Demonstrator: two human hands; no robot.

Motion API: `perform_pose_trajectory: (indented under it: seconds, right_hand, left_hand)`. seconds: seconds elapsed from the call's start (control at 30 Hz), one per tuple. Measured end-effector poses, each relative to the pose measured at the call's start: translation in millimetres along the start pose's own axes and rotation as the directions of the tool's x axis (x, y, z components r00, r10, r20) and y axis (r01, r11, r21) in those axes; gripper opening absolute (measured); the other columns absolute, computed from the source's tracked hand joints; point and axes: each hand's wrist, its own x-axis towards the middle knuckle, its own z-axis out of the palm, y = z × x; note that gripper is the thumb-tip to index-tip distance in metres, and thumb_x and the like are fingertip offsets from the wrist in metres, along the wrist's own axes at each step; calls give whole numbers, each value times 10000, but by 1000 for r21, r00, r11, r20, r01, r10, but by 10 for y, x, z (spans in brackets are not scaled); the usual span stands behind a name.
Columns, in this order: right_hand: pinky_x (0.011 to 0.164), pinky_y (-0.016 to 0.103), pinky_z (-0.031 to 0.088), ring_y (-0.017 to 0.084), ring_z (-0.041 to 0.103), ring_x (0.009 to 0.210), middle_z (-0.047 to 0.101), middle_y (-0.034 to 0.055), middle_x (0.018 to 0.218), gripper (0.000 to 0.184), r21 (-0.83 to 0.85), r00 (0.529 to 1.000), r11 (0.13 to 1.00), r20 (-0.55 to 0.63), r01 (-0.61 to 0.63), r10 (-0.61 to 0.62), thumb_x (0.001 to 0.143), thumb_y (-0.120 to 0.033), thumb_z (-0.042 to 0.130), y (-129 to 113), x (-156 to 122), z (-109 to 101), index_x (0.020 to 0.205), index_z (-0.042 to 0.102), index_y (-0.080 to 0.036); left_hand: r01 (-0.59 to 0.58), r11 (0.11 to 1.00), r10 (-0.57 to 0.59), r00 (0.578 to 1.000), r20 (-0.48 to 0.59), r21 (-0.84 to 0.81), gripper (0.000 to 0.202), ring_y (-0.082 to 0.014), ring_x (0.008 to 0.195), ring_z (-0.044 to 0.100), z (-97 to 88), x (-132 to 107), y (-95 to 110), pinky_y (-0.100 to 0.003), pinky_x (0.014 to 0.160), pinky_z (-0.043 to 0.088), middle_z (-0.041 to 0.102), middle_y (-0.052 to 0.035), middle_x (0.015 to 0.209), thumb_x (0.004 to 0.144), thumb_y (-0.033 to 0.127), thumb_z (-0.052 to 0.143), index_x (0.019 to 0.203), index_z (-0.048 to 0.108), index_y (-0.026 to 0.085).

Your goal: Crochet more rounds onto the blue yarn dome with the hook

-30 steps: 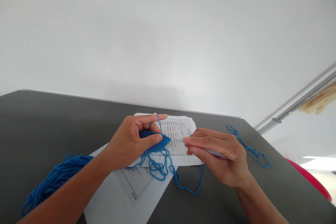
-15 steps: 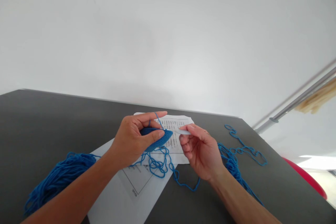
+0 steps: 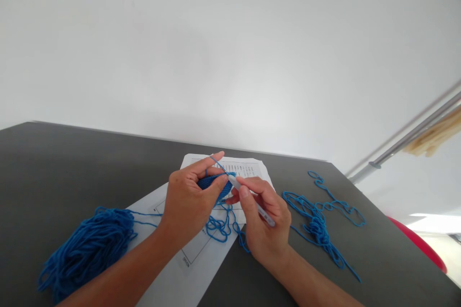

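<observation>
Between the thumb and fingers of my left hand (image 3: 192, 192) is a small piece of blue crochet work (image 3: 224, 193). A strand of blue yarn (image 3: 218, 162) runs over the raised left index finger down to the work. My right hand (image 3: 264, 218) grips a crochet hook (image 3: 260, 208) with a pale grey handle, held like a pen. The hook's tip meets the upper edge of the crochet work and is hidden there. Loose yarn loops (image 3: 218, 228) hang and lie just below the piece.
A thick blue yarn skein (image 3: 93, 249) lies at the left on the dark table (image 3: 72, 168). Printed paper sheets (image 3: 169, 273) lie under my hands. A tangle of blue yarn (image 3: 319, 225) is at the right. Beyond are a white wall (image 3: 216, 57) and a metal rail (image 3: 406, 141).
My right hand has come left and turned, so the hook now slants down to the right, its tip closer to the work. The left hand still holds the crochet piece.
</observation>
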Motion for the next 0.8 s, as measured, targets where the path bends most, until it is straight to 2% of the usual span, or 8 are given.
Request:
perform_pose_trajectory:
  seconds: [0.17,0.3,0.4,0.47,0.53,0.63,0.7,0.8]
  right_hand:
    - [710,275,586,138,705,759,734,16,867,200,-198,997,978,30,69,-65,964,-117,617,14,-32,-22,1080,738,-226]
    - [728,278,577,140,705,792,728,14,915,233,-237,995,966,29,104,-100,963,-85,596,5,-38,3,1106,707,-231]
    - [793,322,581,174,697,903,708,54,991,305,-274,977,939,77,210,-196,958,-43,560,-1,-65,49,1192,659,-213]
    - [817,348,582,195,682,952,693,86,1028,358,-317,958,904,121,287,-261,955,-21,547,0,-90,69,1261,618,-191]
    - [822,364,589,214,675,983,688,117,1063,405,-367,931,855,166,366,-327,949,-10,555,7,-107,65,1321,582,-168]
    - [816,383,601,238,673,1006,700,134,1074,472,-407,871,770,235,491,-431,940,-11,585,16,-91,3,1387,549,-158]
    - [808,397,607,243,676,989,711,132,1068,506,-389,833,736,278,554,-479,940,-22,597,12,-41,-65,1421,535,-166]
    - [804,410,611,234,678,943,717,135,1082,542,-279,784,743,358,608,-507,939,-32,616,-19,75,-167,1454,525,-172]
  left_hand:
    - [-38,994,38,999,0,104,257,-239,862,763,17,-26,-3,-321,838,580,840,-18,895,811,219,757,1053,837,185]
    - [-47,992,46,999,9,115,238,-235,878,757,12,-20,-25,-318,844,572,839,-27,892,833,206,729,1041,836,162]
    - [0,1000,0,1000,0,20,264,-211,848,737,0,-8,-31,-303,840,562,829,-26,865,822,205,756,1071,833,162]
    - [78,988,-76,997,24,-132,329,-179,795,713,-9,7,-35,-275,786,559,815,-16,833,795,204,797,1122,823,179]
    - [197,916,-169,980,109,-349,400,-135,719,677,-24,25,-38,-228,693,544,789,5,794,753,205,848,1152,815,215]
    - [366,717,-238,928,286,-593,434,-81,626,628,-67,56,-26,-163,597,510,730,28,720,679,197,914,1104,830,222]
    - [420,638,-227,904,363,-646,437,-74,605,623,-107,77,-8,-148,577,507,699,27,682,652,186,933,1079,836,196]
    - [447,621,-210,886,412,-643,445,-89,602,638,-158,111,17,-158,564,519,701,6,683,648,186,940,1080,836,173]
